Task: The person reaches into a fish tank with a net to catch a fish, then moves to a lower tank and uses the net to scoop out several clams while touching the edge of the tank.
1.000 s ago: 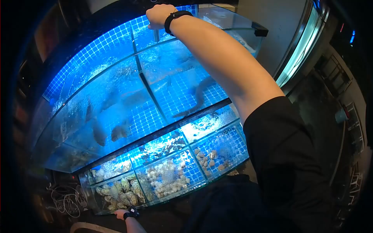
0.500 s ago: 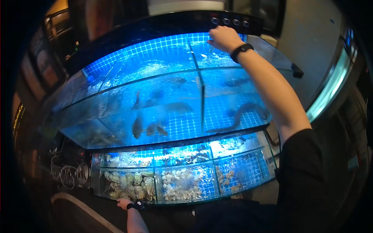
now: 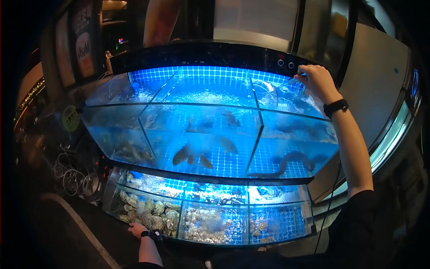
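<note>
My right hand [image 3: 317, 81], raised over the far right corner of the upper fish tank [image 3: 201, 106], is closed round a thin grey rod [image 3: 291, 82]. The rod slants down toward the water, where a thin curved hoop [image 3: 274, 89] shows; whether they join is hard to tell. My left hand [image 3: 136, 230] is down at the front left edge of the lower tank [image 3: 215, 243], fingers curled against that edge beside the oysters [image 3: 156, 219]. Several dark fish [image 3: 181, 155] are in the middle compartment. A long eel-like fish [image 3: 293, 158] lies curved in the right one.
Round knobs [image 3: 281, 62] sit on the black panel [image 3: 179, 58] behind the upper tank. Glass dividers split both tanks. Pale shellfish [image 3: 208, 224] fill the lower middle compartment. Coiled cables [image 3: 71, 179] hang at the left. A pale cabinet [image 3: 376, 67] stands at the right.
My view has shifted, so the tanks sit lower in the picture. My right hand has moved right, and the rod and hoop now show clearly. My left hand stays at the lower tank's edge.
</note>
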The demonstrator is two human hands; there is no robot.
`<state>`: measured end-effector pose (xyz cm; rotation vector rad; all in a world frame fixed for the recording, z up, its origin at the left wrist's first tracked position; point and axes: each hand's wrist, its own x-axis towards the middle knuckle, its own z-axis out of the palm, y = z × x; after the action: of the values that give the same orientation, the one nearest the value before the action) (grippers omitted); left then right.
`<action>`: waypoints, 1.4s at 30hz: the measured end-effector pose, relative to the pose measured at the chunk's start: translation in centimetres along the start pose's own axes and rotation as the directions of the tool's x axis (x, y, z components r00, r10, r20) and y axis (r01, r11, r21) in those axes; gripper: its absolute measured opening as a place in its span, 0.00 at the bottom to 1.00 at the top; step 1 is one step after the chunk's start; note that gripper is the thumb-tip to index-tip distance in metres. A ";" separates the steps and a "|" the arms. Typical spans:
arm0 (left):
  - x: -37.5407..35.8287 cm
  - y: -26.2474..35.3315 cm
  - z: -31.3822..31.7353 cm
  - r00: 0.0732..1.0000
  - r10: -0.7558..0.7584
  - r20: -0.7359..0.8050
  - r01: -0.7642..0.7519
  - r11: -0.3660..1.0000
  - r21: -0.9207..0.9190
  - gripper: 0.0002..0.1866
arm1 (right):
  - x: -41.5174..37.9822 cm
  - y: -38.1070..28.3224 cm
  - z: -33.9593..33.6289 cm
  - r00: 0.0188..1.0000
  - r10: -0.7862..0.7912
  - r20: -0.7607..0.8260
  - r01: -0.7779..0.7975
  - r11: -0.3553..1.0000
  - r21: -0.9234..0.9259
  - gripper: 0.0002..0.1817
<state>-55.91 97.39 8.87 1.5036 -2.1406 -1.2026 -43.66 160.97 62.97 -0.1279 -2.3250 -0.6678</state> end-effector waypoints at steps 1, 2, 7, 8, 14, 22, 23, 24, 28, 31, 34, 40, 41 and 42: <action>0.1 -0.1 0.0 1.000 0.009 -0.005 -0.009 1.000 -0.005 0.27 | -0.3 0.0 -0.5 0.999 -0.051 -0.008 0.051 0.999 -0.017 0.12; 0.1 -0.3 0.2 1.000 0.004 -0.008 -0.004 1.000 -0.009 0.27 | -0.5 0.1 -0.8 0.995 -0.097 -0.022 0.096 0.994 -0.046 0.11; -0.2 -0.3 0.2 0.999 0.029 -0.028 -0.028 0.999 0.020 0.26 | 0.1 -0.3 -4.3 0.974 -0.160 -0.162 0.158 0.987 -0.024 0.09; -0.1 -0.5 0.2 0.999 0.035 -0.037 -0.035 0.999 0.020 0.26 | 0.7 -0.4 -5.0 0.966 -0.176 -0.188 0.170 0.984 -0.048 0.09; -1.3 0.7 -0.9 1.000 0.015 -0.021 -0.015 1.000 0.025 0.26 | 3.9 -2.7 -7.4 0.887 -0.284 -0.363 0.290 0.956 -0.040 0.07; -1.2 0.5 -0.8 1.000 -0.021 -0.008 0.022 0.999 0.044 0.26 | 6.4 -10.5 -4.2 0.863 -0.385 -0.327 0.459 0.869 0.187 0.08; -1.2 0.6 -0.7 1.000 -0.019 0.000 0.019 0.999 0.035 0.26 | 6.8 -11.5 -3.5 0.863 -0.402 -0.306 0.467 0.865 0.182 0.09; -1.3 0.6 -0.6 1.000 -0.026 0.001 0.026 0.999 0.039 0.26 | 7.3 -12.5 -3.0 0.863 -0.418 -0.285 0.477 0.860 0.180 0.10; -1.6 0.9 -1.1 1.000 -0.025 0.007 0.024 0.996 0.083 0.26 | 9.2 -16.0 -2.3 0.861 -0.479 -0.171 0.504 0.851 0.151 0.12; -1.3 0.7 -0.9 0.999 -0.033 0.015 0.032 0.996 0.080 0.26 | 11.0 -18.3 -1.2 0.849 -0.494 -0.189 0.521 0.842 0.141 0.12; -1.4 0.7 -0.7 0.999 -0.036 -0.004 0.036 0.998 0.051 0.26 | 12.9 -19.8 -1.1 0.862 -0.500 -0.090 0.508 0.847 0.156 0.11; -1.8 0.9 -1.0 0.999 -0.023 -0.023 0.023 0.999 0.022 0.26 | 14.1 -23.0 0.9 0.882 -0.471 0.002 0.465 0.872 0.154 0.14; -1.6 0.7 -0.8 0.999 -0.028 -0.024 0.028 0.999 0.024 0.26 | 14.3 -23.1 1.8 0.880 -0.475 0.002 0.469 0.869 0.156 0.14; -1.5 0.7 -0.8 1.000 -0.018 -0.022 0.018 0.999 0.031 0.26 | 14.5 -23.3 2.6 0.883 -0.469 0.027 0.459 0.873 0.164 0.13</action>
<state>-55.19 98.42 10.22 1.5452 -2.1462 -1.1583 -62.39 140.85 60.92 0.5065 -2.4797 -0.7169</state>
